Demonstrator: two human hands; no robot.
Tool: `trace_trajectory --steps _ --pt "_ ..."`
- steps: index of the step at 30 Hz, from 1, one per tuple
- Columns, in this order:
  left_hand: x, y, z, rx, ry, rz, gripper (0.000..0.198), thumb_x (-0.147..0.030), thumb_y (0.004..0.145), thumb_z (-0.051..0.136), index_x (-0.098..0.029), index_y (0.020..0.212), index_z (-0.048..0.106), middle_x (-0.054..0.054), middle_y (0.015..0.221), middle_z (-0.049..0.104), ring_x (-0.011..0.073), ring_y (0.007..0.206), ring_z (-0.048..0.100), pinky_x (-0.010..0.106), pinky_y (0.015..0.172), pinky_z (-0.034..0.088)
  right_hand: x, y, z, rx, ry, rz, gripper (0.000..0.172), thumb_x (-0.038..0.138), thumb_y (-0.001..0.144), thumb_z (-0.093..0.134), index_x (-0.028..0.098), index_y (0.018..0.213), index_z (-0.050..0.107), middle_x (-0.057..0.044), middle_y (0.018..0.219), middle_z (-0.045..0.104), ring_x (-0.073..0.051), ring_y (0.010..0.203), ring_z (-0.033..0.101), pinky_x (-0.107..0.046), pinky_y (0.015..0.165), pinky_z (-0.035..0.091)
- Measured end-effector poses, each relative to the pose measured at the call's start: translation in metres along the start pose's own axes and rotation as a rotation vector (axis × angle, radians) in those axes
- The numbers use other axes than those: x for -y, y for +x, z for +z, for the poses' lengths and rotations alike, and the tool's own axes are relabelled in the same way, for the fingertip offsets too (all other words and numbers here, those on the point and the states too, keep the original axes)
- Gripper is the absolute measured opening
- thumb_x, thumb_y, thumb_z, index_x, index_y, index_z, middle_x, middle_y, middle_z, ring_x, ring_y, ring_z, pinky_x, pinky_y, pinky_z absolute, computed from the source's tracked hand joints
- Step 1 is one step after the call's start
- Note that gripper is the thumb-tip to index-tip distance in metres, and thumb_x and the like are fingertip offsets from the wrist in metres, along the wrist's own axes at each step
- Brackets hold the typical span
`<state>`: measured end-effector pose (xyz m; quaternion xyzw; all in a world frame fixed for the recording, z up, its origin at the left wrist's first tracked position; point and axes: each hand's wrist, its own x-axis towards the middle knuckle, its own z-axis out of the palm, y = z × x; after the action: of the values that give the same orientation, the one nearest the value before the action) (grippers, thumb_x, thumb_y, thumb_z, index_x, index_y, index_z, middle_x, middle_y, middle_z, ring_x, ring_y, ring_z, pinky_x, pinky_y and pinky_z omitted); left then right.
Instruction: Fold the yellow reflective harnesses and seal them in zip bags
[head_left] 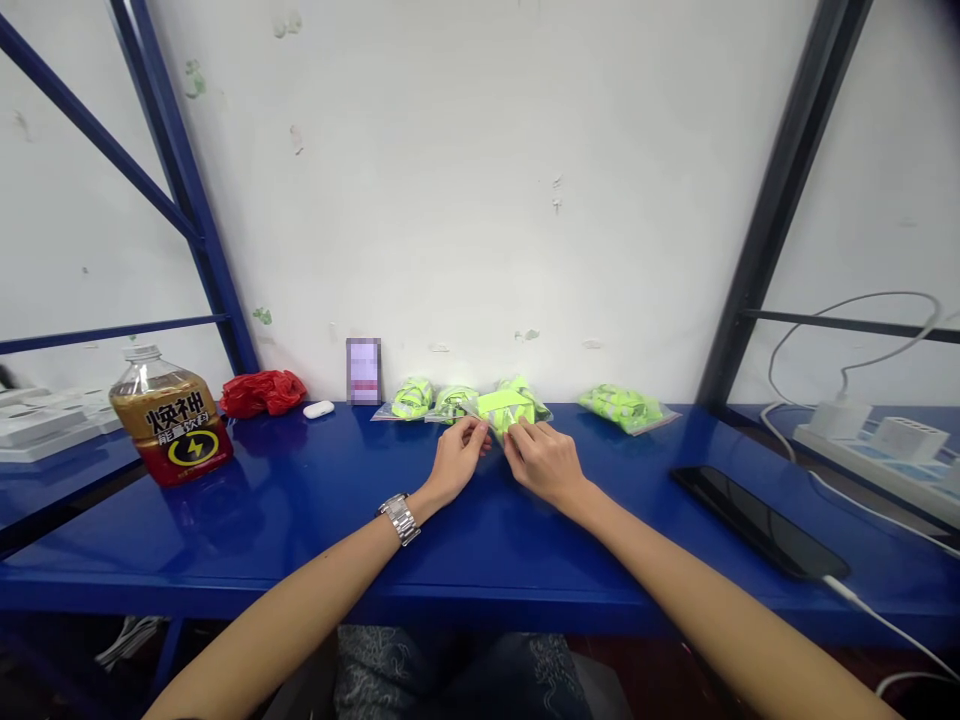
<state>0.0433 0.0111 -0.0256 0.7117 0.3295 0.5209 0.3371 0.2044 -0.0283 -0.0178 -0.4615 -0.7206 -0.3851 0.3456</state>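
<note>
Both my hands meet at a clear plastic bag (504,406) with a folded neon-yellow reflective vest or similar garment inside, held low over the blue table. My left hand (454,462), with a silver watch on its wrist, pinches the bag's left edge between thumb and fingers. On the bag's front side, my right hand (549,460) has its fingers curled against it, closed; the fingertips are partly hidden. Just left lie two similar bags, one packed bag (412,398) and another bag (454,402). A further neon bag (621,406) rests to the right.
A drink bottle (176,415) stands left, near a red plastic bag (262,392), a white case (319,409) and an upright phone (364,372) against the wall. Right are a black phone (757,520) on a cable and a power strip (885,450). Metal posts flank the table (315,540).
</note>
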Motion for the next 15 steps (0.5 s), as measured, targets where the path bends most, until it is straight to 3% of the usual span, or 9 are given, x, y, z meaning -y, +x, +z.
trace_trajectory --steps 2,7,12,15 --pt "0.003 0.002 -0.001 0.002 -0.014 -0.001 0.034 -0.049 0.088 0.050 -0.016 0.084 0.057 0.003 0.073 0.063 0.0168 0.068 0.063 0.028 0.063 0.051 0.001 0.000 0.000 0.022 0.049 0.029 0.023 0.026 0.091 0.046 0.017 0.075 0.060 -0.005 0.071 0.063 -0.016 0.069 0.055 -0.026 0.056 0.028" --pt "0.003 0.003 -0.002 0.093 0.011 0.094 0.027 -0.041 0.089 0.050 -0.016 0.079 0.056 0.001 0.071 0.060 0.0151 0.067 0.060 0.027 0.066 0.050 -0.001 0.003 -0.004 0.093 0.177 0.113 0.022 0.034 0.089 0.048 0.017 0.080 0.059 -0.006 0.080 0.060 -0.017 0.082 0.053 -0.025 0.059 0.030" --pt "-0.004 0.002 -0.005 0.149 0.080 0.147 0.022 -0.031 0.087 0.048 -0.016 0.072 0.056 0.000 0.065 0.056 0.0134 0.063 0.054 0.025 0.063 0.045 -0.006 0.006 -0.011 0.207 0.255 0.152 0.035 0.051 0.087 0.049 0.018 0.079 0.056 -0.003 0.070 0.058 -0.015 0.069 0.052 -0.024 0.053 0.023" --pt "-0.006 0.001 -0.007 0.159 0.145 0.172 0.023 -0.029 0.086 0.046 -0.017 0.068 0.054 -0.001 0.063 0.053 0.0127 0.061 0.050 0.024 0.062 0.042 -0.008 0.005 -0.012 0.250 0.246 0.089 0.036 0.052 0.086 0.049 0.018 0.079 0.057 -0.003 0.066 0.059 -0.015 0.069 0.054 -0.025 0.052 0.018"
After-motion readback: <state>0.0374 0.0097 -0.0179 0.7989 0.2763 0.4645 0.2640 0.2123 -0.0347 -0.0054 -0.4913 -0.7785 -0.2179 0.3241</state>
